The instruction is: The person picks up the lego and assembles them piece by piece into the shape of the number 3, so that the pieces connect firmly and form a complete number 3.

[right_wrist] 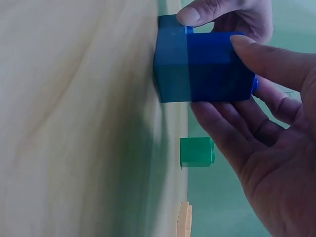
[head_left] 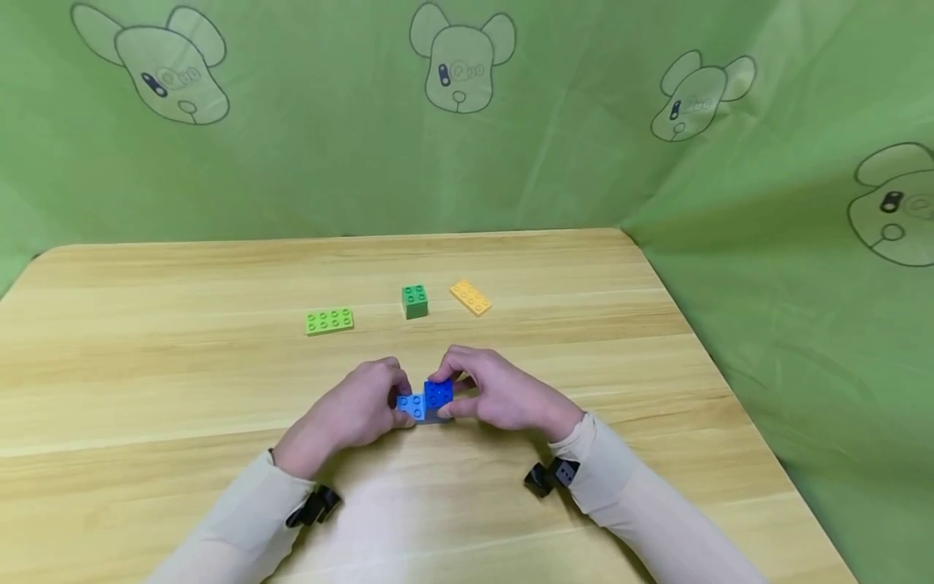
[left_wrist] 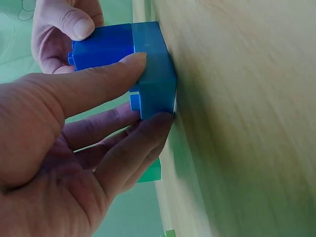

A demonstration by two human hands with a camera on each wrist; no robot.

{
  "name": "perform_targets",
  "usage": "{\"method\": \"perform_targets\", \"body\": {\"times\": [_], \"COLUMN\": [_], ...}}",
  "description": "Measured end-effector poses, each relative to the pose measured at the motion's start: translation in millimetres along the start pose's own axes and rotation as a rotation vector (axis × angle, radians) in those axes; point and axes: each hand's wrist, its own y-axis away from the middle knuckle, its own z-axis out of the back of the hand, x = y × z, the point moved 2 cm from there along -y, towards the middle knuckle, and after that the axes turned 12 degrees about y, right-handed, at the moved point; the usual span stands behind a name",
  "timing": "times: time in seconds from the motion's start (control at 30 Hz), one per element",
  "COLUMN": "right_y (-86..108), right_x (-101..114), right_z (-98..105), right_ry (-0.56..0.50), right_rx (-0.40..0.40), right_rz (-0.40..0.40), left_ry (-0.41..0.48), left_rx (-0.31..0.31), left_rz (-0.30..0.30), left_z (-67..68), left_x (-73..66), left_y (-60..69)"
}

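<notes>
A light blue building brick (head_left: 411, 405) lies on the table in front of the person, studs up. On its right end sits a dark blue brick (head_left: 439, 394), seated flush against it in the right wrist view. The left hand (head_left: 362, 405) pinches the light blue brick between thumb and fingers at its left end. From the right, the right hand (head_left: 503, 391) grips the dark blue brick, thumb on the near side and fingers on the far side. In the left wrist view the light blue brick (left_wrist: 157, 74) rests on the wooden surface.
Beyond the hands stand a green brick (head_left: 414, 301), a flat lime green plate (head_left: 330, 321) and a flat orange-yellow plate (head_left: 470, 298). The wooden table (head_left: 182, 324) meets a green cloth (head_left: 328, 162) at its back and right edges.
</notes>
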Motion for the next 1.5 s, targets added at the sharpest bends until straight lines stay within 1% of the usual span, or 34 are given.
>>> {"method": "perform_targets", "body": {"times": [0.2,0.43,0.6,0.7,0.8,0.87,0.9,0.97,1.13,1.23,1.37,1.5], "right_y": [-3.0,-3.0,-3.1,-3.8,-4.7,-5.0,-5.1,-5.5,-5.5,-5.5,-6.1,-6.3], "right_x": [-1.2,-2.1,-1.6,-2.0,-2.6,-3.0,-3.3,-3.5,-3.4,-3.8,-4.6,-4.9], "right_z": [-3.9,-4.4,-5.3,-6.4,-6.9,-7.2,-7.2,-7.6,-9.0,-9.6,-9.2,-8.3], "right_ry": [0.052,0.034,0.035,0.045,0.063,0.073,0.077,0.077,0.074,0.085,0.094,0.097], "right_rx": [0.03,0.026,0.03,0.039,0.047,0.048,0.046,0.046,0.059,0.06,0.052,0.055], "right_rz": [-0.021,-0.036,-0.04,-0.05,-0.065,-0.071,-0.072,-0.076,-0.079,-0.081,-0.074,-0.067], "left_ry": [0.017,0.019,0.02,0.057,0.129,0.182,0.204,0.232,0.263,0.28,0.308,0.32], "left_rx": [0.0,0.015,0.028,0.058,0.094,0.1,0.095,0.067,-0.028,-0.077,-0.124,-0.141], "left_rz": [0.022,-0.001,-0.005,-0.033,-0.06,-0.074,-0.082,-0.094,-0.117,-0.122,-0.114,-0.086], "left_z": [-2.0,1.2,2.0,4.9,11.8,17.6,20.9,28.0,47.9,59.2,70.6,77.0], "left_x": [3.2,2.5,4.0,6.5,7.9,9.9,11.2,14.5,24.1,27.3,31.0,35.7], "left_y": [3.3,-0.5,-1.0,0.0,1.7,2.8,3.2,4.3,7.7,9.3,9.3,8.2]}}
